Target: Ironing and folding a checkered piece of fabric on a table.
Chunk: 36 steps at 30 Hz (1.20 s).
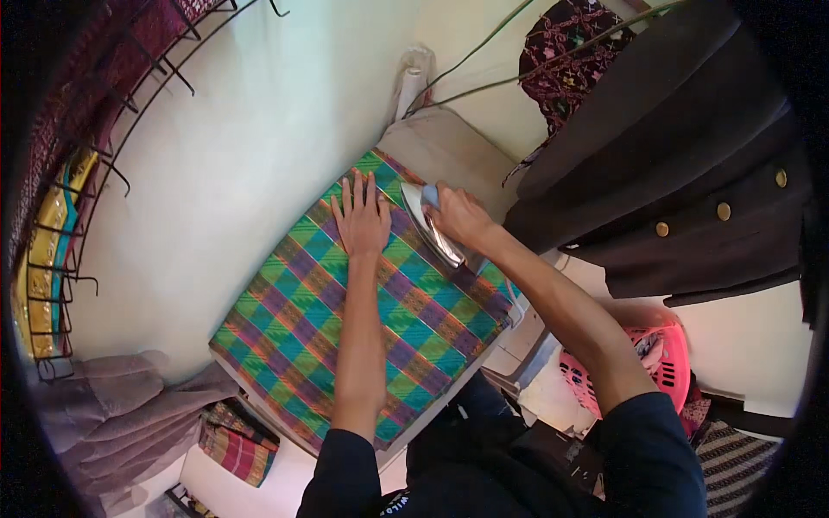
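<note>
A green, purple and orange checked cloth (414, 291) lies spread over a padded board or table. My left hand (364, 220) rests flat on its upper part, palm down, fingers apart. Just to the right, my right hand (458, 213) grips the blue handle of a clothes iron (435, 236). The iron's shiny metal body lies on the cloth near its right edge, its tip pointing up and left towards my left fingers. A pale cord (516, 304) shows by the cloth's right edge.
A dark jacket (654, 162) with gold buttons hangs at the right, above a pink laundry basket (677, 362) holding clothes. A wire rack (68, 259) with folded textiles curves along the left. A plastic-wrapped roll (409, 87) stands behind the board by the wall. Folded cloth (239, 447) lies lower left.
</note>
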Tool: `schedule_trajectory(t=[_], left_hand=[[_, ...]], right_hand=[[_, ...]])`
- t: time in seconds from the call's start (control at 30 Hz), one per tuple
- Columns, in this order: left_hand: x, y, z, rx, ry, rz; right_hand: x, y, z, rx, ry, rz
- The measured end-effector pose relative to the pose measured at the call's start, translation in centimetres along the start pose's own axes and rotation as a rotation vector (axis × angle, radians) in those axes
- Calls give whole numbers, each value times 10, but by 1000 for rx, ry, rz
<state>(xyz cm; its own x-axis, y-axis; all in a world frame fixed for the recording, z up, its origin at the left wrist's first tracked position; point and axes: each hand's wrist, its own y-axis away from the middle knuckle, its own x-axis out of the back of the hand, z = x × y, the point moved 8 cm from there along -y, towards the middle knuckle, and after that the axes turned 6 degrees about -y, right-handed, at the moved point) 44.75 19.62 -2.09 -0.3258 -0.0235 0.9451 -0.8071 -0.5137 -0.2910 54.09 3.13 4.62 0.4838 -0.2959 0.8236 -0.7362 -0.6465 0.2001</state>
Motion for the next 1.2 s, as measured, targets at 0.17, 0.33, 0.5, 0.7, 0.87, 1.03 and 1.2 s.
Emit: schedule_trajectory(t=[0.17, 0.33, 0.5, 0.7, 0.87, 1.03, 1.2], left_hand=[[0, 0, 0, -2, 11, 24], [-4, -2, -2, 12, -16, -40], [-8, 1, -3, 11, -29, -48], [17, 7, 5, -43, -31, 52], [61, 98, 50, -96, 151, 47], [60, 167, 56, 12, 68, -172], [57, 170, 52, 16, 75, -71]], right_hand=[[5, -15, -5, 16, -15, 35], [14, 54, 18, 7, -74, 1], [22, 105, 53, -62, -11, -1], [29, 91, 44, -108, 96, 71], [30, 98, 42, -155, 94, 159], [28, 94, 49, -98, 69, 146], [22, 107, 35, 198, 34, -98]])
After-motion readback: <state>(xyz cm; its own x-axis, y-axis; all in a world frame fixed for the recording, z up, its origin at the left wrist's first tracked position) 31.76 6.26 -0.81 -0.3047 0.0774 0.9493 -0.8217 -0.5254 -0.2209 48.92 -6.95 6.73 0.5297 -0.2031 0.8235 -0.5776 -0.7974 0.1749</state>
